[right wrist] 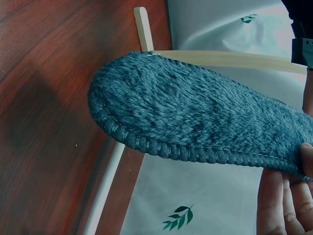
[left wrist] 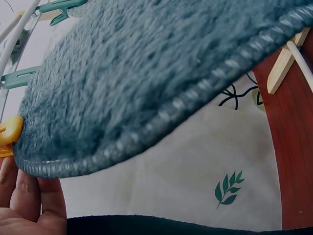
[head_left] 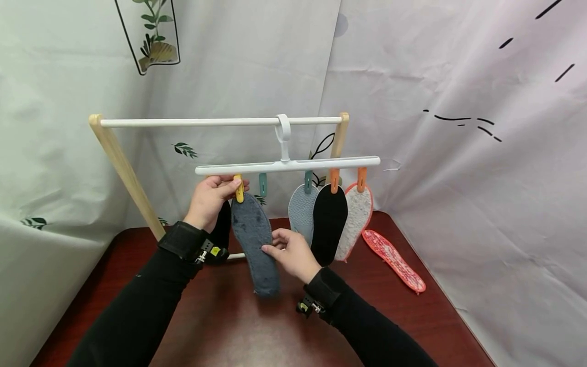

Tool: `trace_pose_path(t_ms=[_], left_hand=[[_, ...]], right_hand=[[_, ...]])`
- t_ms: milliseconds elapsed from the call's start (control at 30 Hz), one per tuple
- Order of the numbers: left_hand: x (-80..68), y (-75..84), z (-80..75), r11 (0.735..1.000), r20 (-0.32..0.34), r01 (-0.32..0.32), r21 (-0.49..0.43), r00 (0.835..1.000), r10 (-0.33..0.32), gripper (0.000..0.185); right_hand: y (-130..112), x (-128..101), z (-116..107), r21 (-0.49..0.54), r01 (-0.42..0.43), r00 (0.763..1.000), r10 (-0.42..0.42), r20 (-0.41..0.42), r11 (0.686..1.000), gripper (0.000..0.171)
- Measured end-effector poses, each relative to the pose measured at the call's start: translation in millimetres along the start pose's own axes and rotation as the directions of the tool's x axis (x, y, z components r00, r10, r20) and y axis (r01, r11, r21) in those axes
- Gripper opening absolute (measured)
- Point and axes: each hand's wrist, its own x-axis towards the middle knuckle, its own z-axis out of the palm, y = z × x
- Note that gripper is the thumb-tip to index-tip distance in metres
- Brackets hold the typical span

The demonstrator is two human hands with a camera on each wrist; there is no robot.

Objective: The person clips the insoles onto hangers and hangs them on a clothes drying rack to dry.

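Note:
A fluffy grey insole (head_left: 254, 239) hangs toe-up at a yellow clip (head_left: 239, 189) on the white clip hanger (head_left: 289, 165). My left hand (head_left: 234, 187) pinches that yellow clip at the insole's top end. My right hand (head_left: 273, 241) holds the insole's right edge near its middle, thumb in front. In the left wrist view the insole (left wrist: 146, 73) fills the frame, with the yellow clip (left wrist: 9, 136) at its left end and my fingers (left wrist: 29, 196) beneath. The right wrist view shows the insole's heel (right wrist: 195, 117) over the table and my fingers (right wrist: 283, 196) under its edge.
A light grey insole (head_left: 301, 211), a black one (head_left: 329, 224) and a white pink-rimmed one (head_left: 356, 219) hang from other clips. Another dark insole (head_left: 223, 224) hangs behind my left wrist. A pink insole (head_left: 394, 261) lies on the red-brown table (head_left: 257, 331). The wooden rack (head_left: 121, 168) stands before draped cloth.

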Motion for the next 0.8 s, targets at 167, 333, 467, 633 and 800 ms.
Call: trace_pose_path(t_ms=[167,333,467,633,800], left_hand=[[-0.3,-0.7,-0.6,1.000,0.004,0.002,0.009,1.000,-0.002,0.041],[-1.3,-2.2,-1.3,0.999,0.014,0.027,0.035,1.000,-0.028,0.045],[-1.9,-3.5,-1.8,0.998,0.013,0.030,0.053,0.999,-0.031,0.047],[-1.8,-4.5,-1.2,0.996,0.009,0.017,0.087,1.000,-0.018,0.046],[-2.2,-4.6,0.3,0.993,0.003,0.001,0.118,1.000,-0.001,0.050]], right_hand=[[0.9,1.3,2.2,0.029,-0.005,1.000,0.005,0.014,1.000,0.022],[0.0,2.5,3.7,0.026,-0.017,0.999,0.017,0.028,1.000,0.025],[-1.2,2.2,4.6,0.027,-0.034,0.998,0.033,0.044,0.999,0.031],[-0.7,2.0,4.9,0.058,-0.041,0.997,0.037,0.061,0.997,0.038],[1.6,3.2,5.2,0.094,-0.043,0.996,0.035,0.087,0.995,0.039]])
